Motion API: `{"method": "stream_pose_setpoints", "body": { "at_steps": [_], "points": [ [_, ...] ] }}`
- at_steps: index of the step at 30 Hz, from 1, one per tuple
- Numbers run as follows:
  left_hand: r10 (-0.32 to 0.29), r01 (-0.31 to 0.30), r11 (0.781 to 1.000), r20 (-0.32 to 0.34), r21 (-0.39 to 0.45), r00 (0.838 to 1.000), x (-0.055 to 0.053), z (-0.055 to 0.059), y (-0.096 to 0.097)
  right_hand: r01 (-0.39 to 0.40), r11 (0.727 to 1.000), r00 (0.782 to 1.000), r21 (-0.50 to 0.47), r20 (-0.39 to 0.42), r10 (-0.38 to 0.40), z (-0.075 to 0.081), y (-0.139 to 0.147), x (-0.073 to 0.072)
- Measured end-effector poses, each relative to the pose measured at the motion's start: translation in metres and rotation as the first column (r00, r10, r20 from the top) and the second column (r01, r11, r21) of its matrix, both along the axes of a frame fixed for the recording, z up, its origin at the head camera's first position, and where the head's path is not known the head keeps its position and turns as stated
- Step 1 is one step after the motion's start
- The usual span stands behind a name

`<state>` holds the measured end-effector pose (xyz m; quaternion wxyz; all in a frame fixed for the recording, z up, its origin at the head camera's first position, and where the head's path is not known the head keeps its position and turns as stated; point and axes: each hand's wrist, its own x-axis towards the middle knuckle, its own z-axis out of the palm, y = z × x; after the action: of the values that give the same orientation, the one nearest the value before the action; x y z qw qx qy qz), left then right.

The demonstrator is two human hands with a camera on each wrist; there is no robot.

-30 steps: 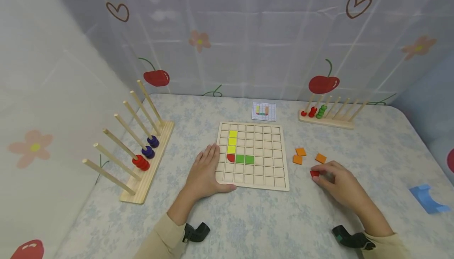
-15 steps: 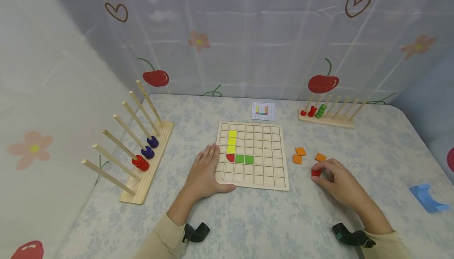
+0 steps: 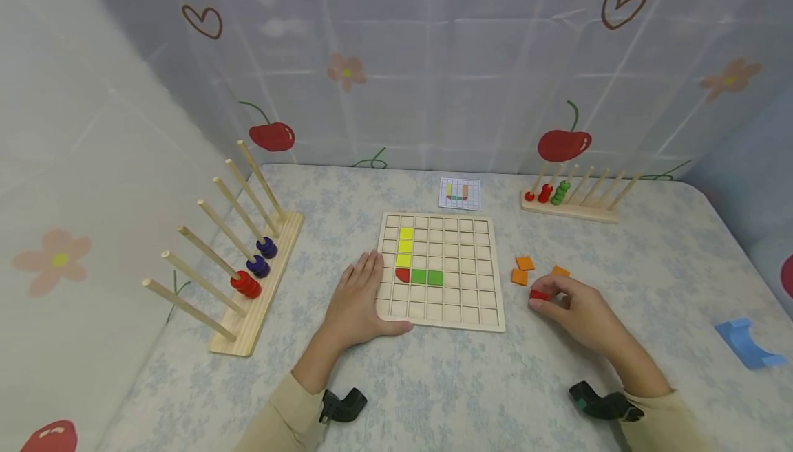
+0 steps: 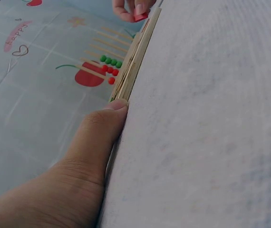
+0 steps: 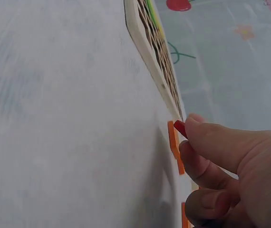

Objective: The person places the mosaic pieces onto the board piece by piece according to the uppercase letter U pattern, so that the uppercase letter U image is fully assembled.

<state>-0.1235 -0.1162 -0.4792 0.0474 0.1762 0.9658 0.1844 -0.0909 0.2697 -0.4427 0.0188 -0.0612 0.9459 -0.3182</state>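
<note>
My right hand (image 3: 576, 309) pinches a small red tile (image 3: 539, 294) between thumb and fingers, to the right of the wooden grid board (image 3: 461, 314). The right wrist view shows the red tile (image 5: 179, 127) edge-on at the fingertips. My left hand (image 3: 354, 304) lies with straight fingers along the board's left edge, its thumb at the near edge. On the board, yellow squares (image 3: 405, 246) form a column above a red rounded piece (image 3: 403, 275), followed by two green squares (image 3: 427, 278) to the right. Orange squares (image 3: 522, 270) lie between the board and my right hand; another orange square (image 3: 560, 271) is partly hidden behind it.
A pattern card (image 3: 460, 194) lies behind the board. At the left stands a peg rack (image 3: 266, 300) with red and blue rings. A smaller peg rack (image 3: 570, 212) with red and green beads stands at the back right. A blue curved piece (image 3: 746, 345) lies far right.
My right hand turned the red tile in its fingers, then carried it slightly left, toward the board, now covering part of one orange square. My left hand stays in place.
</note>
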Motion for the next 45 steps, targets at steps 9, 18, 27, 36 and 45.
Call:
{"method": "stream_pose_setpoints", "body": {
  "at_steps": [9,18,27,36,45],
  "points": [
    [0.000,0.000,1.000,-0.003,-0.001,1.000,0.000,0.000,-0.001,-0.040,0.993,0.999,-0.115,0.018,0.042,0.007,-0.043,-0.018],
    [0.002,-0.002,1.000,0.007,-0.001,1.000,0.000,0.001,-0.001,-0.091,0.981,0.994,-0.173,0.047,0.100,0.005,-0.086,-0.038],
    [0.003,-0.003,1.000,-0.001,0.003,1.000,0.000,0.000,0.001,-0.110,0.987,0.993,-0.115,0.029,0.114,0.002,-0.109,-0.049],
    [0.002,-0.002,1.000,-0.012,0.001,1.000,0.000,0.000,0.001,-0.140,0.985,0.988,-0.101,0.052,0.146,0.000,-0.115,-0.052],
    [0.004,-0.004,1.000,-0.007,-0.008,1.000,0.000,0.001,0.000,-0.142,0.986,0.990,-0.083,-0.003,0.142,-0.005,-0.117,-0.051]
  ]
}}
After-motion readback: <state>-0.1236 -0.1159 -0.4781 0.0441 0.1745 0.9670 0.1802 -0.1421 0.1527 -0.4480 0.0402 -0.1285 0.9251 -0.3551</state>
